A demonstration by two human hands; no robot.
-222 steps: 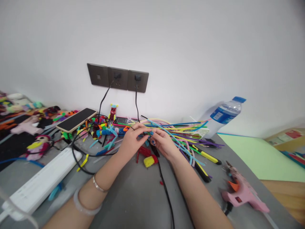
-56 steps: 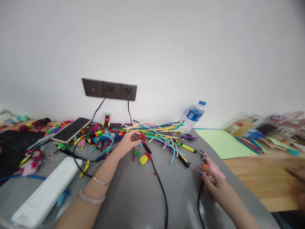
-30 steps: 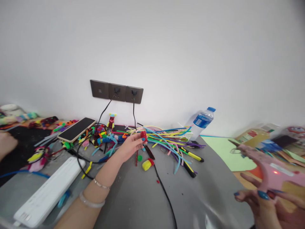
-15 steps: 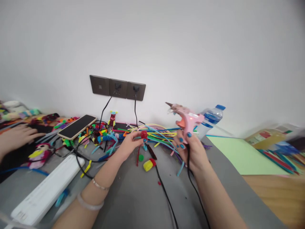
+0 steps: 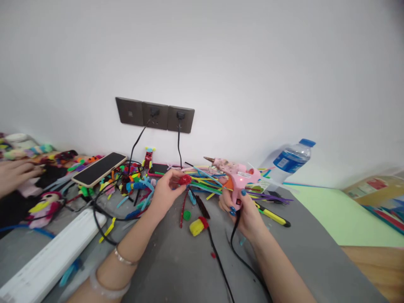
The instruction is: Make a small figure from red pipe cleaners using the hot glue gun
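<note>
Between the thumb and fingers of my left hand [image 5: 167, 191] is a small red fuzzy piece [image 5: 184, 180], apparently coiled pipe cleaner. My right hand [image 5: 241, 210] is wrapped round the handle of a pink hot glue gun [image 5: 238, 176]. Its metal nozzle points left, a little above and to the right of the red piece, not touching it. A red light glows on the gun's side. Below my hands lie a yellow and red fuzzy piece [image 5: 198, 226], a small green disc [image 5: 187, 215] and a dark brown strip [image 5: 202, 207].
Pipe cleaners [image 5: 208, 185] are heaped behind my hands. A water bottle [image 5: 292, 159] leans at the wall. On the left are a white power strip [image 5: 53, 256], a phone [image 5: 100, 169], a pink doll [image 5: 46, 208] and another person's hand [image 5: 20, 174]. Black cords [image 5: 221, 265] cross the grey table.
My right hand has picked up the glue gun from the table's right side and brought it leftward near the red piece. My left hand has tilted the red piece. Another person's hand has appeared at left.
</note>
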